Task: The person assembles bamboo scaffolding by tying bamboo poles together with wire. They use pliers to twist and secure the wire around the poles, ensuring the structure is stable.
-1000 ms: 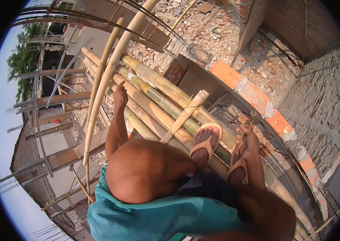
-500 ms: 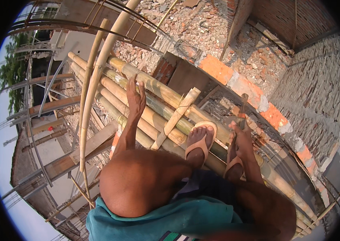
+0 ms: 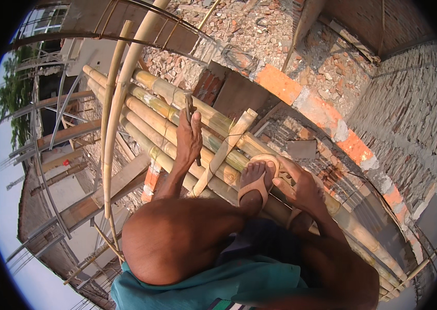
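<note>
My left hand is closed around a slim dark metal hand tool, held above the bamboo poles. The tool's ends stick out above and below the fist; its exact kind is unclear. My right hand holds nothing, its fingers stretched out and apart beside my sandaled foot. Under both hands lies a platform of several bamboo poles side by side. A split bamboo crosspiece lies across them, with thin wire around it. My other foot is mostly hidden by my right arm.
Two upright bamboo poles stand at the left. Rusty steel bars cross the upper left. Beyond the platform are an orange brick ledge, coiled wire, brick rubble and a rough wall. The ground lies below the poles.
My left hand was empty with raised fingers; now it grips the dark tool. My right hand, which held a blurred tool pointing up, is now empty and has moved slightly left toward my foot.
</note>
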A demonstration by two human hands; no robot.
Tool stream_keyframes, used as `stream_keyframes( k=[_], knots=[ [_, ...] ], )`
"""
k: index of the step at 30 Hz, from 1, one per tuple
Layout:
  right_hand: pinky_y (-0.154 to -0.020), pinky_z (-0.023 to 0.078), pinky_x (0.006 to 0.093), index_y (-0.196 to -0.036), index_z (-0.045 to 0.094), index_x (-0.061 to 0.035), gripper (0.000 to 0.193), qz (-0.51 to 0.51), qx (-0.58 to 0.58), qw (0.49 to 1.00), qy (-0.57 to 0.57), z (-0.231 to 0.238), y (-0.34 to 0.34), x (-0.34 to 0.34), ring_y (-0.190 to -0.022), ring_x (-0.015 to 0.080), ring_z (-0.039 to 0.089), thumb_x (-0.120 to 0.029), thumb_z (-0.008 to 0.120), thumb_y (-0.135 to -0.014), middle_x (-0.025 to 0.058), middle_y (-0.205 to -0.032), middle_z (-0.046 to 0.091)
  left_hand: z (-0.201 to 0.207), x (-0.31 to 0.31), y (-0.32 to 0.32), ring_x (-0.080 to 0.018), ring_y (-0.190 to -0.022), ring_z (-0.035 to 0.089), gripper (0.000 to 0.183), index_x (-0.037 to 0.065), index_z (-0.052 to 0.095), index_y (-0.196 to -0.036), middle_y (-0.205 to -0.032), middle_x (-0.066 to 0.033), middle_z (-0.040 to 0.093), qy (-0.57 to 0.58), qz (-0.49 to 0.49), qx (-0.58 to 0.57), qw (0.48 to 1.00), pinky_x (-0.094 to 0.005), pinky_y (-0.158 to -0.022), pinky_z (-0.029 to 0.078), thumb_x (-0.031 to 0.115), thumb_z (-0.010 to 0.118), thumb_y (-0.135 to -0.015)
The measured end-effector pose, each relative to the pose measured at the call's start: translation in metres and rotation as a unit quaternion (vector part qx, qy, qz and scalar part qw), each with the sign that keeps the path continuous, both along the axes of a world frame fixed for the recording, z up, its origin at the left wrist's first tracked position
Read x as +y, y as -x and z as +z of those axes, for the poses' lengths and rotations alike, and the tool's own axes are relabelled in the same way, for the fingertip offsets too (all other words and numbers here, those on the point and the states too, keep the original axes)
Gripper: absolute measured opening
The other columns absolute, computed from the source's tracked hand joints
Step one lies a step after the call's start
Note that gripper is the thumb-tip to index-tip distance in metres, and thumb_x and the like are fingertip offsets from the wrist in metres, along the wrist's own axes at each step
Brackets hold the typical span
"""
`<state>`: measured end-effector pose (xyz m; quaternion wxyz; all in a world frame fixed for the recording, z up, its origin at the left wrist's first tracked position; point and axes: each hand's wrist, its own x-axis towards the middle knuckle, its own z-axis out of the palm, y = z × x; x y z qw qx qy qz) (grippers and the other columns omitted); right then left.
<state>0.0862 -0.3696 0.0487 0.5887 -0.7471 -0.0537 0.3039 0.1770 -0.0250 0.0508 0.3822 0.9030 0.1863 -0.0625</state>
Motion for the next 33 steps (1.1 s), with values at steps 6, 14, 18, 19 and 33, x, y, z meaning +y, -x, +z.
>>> stream_keyframes(
  k=[6,14,18,19,33],
  knots=[
    [-0.111,0.041,0.0492,-0.139,0.057,0.0009,0.066,-0.134,-0.193,0.966,0.109,-0.02,0.073,-0.03,-0.134,0.0366,0.055,-0.029,0.079,-0.085,0.024,-0.136,0.062,-0.031,0.158,-0.014,-0.0433,-0.107,0.059,0.049,-0.001,0.052,-0.137,-0.118,-0.0261,0.059,-0.349,-0.086,-0.009,0.933,-0.0529,-0.089,0.047,0.035,0.056,-0.105],
    [-0.112,0.038,0.0516,-0.128,0.066,-0.0038,0.057,-0.065,-0.2,0.956,0.203,-0.029,0.084,-0.027,-0.133,0.0346,0.055,-0.023,0.084,-0.078,0.0134,-0.135,0.065,-0.084,0.144,-0.017,-0.0539,-0.148,0.022,0.067,0.006,0.031,-0.159,-0.161,-0.0318,0.025,-0.377,0.011,0.004,0.926,-0.0621,-0.121,0.016,0.049,0.041,-0.108],
    [-0.109,0.04,0.05,-0.118,0.071,-0.0072,0.043,-0.09,-0.21,0.95,0.214,-0.039,0.083,-0.026,-0.129,0.0326,0.059,-0.021,0.083,-0.079,0.0095,-0.129,0.069,-0.084,0.081,-0.073,-0.042,-0.148,0.034,0.062,0.008,0.038,-0.156,-0.161,-0.0241,0.035,-0.32,-0.245,-0.164,0.9,-0.0576,-0.121,0.024,0.032,0.058,-0.103],
    [-0.107,0.042,0.049,-0.116,0.072,-0.0077,0.038,-0.089,-0.208,0.948,0.221,-0.042,0.083,-0.026,-0.127,0.0322,0.06,-0.02,0.081,-0.081,0.0093,-0.126,0.071,-0.089,0.064,-0.098,-0.0383,-0.146,0.038,0.061,0.009,0.04,-0.155,-0.159,-0.0214,0.039,-0.31,-0.322,-0.182,0.876,-0.0553,-0.12,0.027,0.026,0.063,-0.1],
    [-0.094,0.051,0.0433,-0.102,0.073,-0.0081,0.016,-0.149,-0.197,0.949,0.197,-0.048,0.078,-0.022,-0.113,0.0307,0.069,-0.004,0.073,-0.086,0.0084,-0.109,0.075,-0.161,0.025,-0.225,-0.0336,-0.123,0.056,0.045,0.012,0.058,-0.137,-0.13,-0.0114,0.062,-0.31,-0.526,-0.116,0.783,-0.0544,-0.111,0.036,0.034,0.062,-0.099]
  ],
)
